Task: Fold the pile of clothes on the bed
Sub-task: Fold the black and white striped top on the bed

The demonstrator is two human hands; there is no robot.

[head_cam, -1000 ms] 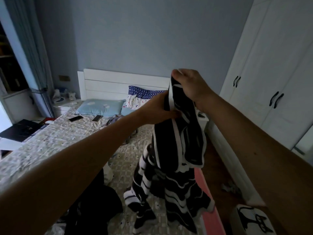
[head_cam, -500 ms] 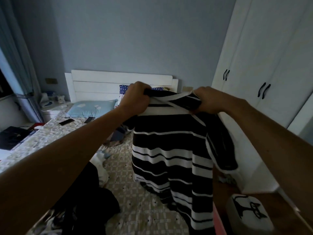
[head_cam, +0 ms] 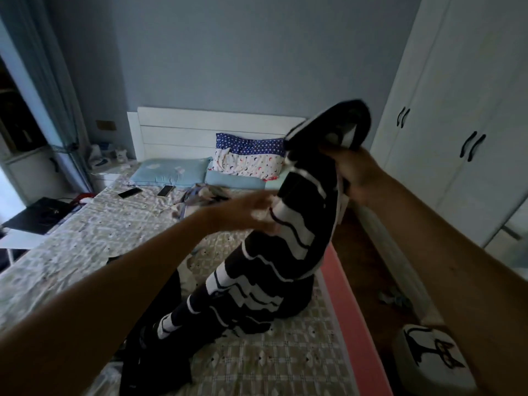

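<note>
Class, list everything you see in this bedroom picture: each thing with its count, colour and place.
top: one, black-and-white striped, held up, lower end on bed
dark clothes: one heap, black, bed's near end
bed: one, pale patterned cover, centre
headboard: one, white, against wall
pillows: two clear, one light blue, one starred, by headboard
phones: two, dark, on bed near pillows
wardrobe: one, white, right
left hand: one, blurred, at top's edge
right hand: one, grips top's upper part

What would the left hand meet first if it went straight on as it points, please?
The striped shirt gripped by the right hand; the blurred left hand points at its edge, perhaps touching it.
</note>
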